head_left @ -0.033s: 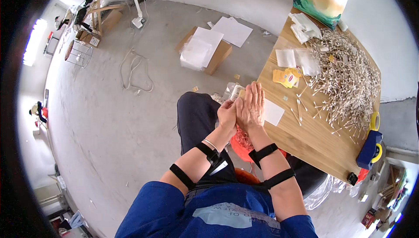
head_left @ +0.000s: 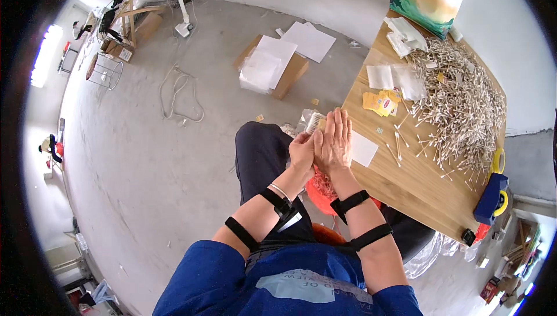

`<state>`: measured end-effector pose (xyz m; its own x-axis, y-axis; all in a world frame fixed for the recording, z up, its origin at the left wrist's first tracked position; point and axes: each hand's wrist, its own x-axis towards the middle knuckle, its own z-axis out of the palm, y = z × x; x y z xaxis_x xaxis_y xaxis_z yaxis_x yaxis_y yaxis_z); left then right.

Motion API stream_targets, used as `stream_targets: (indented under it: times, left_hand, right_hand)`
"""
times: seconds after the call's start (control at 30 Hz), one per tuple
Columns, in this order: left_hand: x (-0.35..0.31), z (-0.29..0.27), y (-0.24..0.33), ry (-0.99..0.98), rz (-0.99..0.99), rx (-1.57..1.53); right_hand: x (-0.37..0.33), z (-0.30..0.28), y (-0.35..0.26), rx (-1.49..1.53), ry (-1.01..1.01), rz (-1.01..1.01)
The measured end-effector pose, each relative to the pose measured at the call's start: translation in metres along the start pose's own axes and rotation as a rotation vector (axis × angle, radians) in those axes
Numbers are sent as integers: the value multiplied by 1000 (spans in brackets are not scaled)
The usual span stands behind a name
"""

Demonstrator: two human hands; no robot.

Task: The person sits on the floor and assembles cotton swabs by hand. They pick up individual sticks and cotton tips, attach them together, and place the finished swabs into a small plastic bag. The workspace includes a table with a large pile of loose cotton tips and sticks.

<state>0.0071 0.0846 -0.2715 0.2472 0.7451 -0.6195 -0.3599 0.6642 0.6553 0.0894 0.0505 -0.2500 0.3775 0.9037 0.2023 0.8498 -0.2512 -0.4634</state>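
Close to us, below and left of the tabletop (head_left: 418, 180), an orange-red container (head_left: 321, 189) with reddish contents sits partly hidden under our wrists. Above it, just off the tabletop's left edge, our left hand (head_left: 301, 152) curls its fingers around the base of a clear packet (head_left: 314, 121) of white-tipped swabs. Our right hand (head_left: 333, 143) stands against the left, its fingers straight and close together; we cannot tell how firmly its palm presses the packet. Nothing visibly differs from the picture just before: both hands and the packet keep their places, so we judge the work to be at the same point, with the packet steadied between our hands.

Beside our right hand, at the tabletop's left edge, lies a white card (head_left: 364, 150). Farther in on the tabletop are a few loose swabs (head_left: 398, 144), then yellow cards (head_left: 382, 103), and toward its right side a broad heap of swabs (head_left: 458, 107). Clear sleeves (head_left: 380, 77) lie just beyond the yellow cards. At the tabletop's far end stands a printed bag (head_left: 426, 0); on the floor beyond its left edge, white sheets (head_left: 272, 55) rest on cardboard (head_left: 293, 77).
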Motion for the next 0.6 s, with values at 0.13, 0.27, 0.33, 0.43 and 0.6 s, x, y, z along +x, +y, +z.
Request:
stream_targets:
  times: [0.13, 0.27, 0.33, 0.43, 0.6]
  left_hand:
    - [7, 1, 12, -110, -68, 73]
    - [10, 6, 17, -131, -125, 71]
    - [10, 7, 19, -127, -149, 73]
    - [14, 12, 23, -116, -143, -6]
    - [21, 16, 20, -212, -158, -184]
  right_hand:
    - [0, -3, -3, -39, -46, 17]
    - [1, 1, 1, -12, -24, 20]
    - [0, 4, 1, 13, -5, 33]
    - [2, 5, 2, 22, 0, 48]
    - [1, 6, 1, 4, 29, 18]
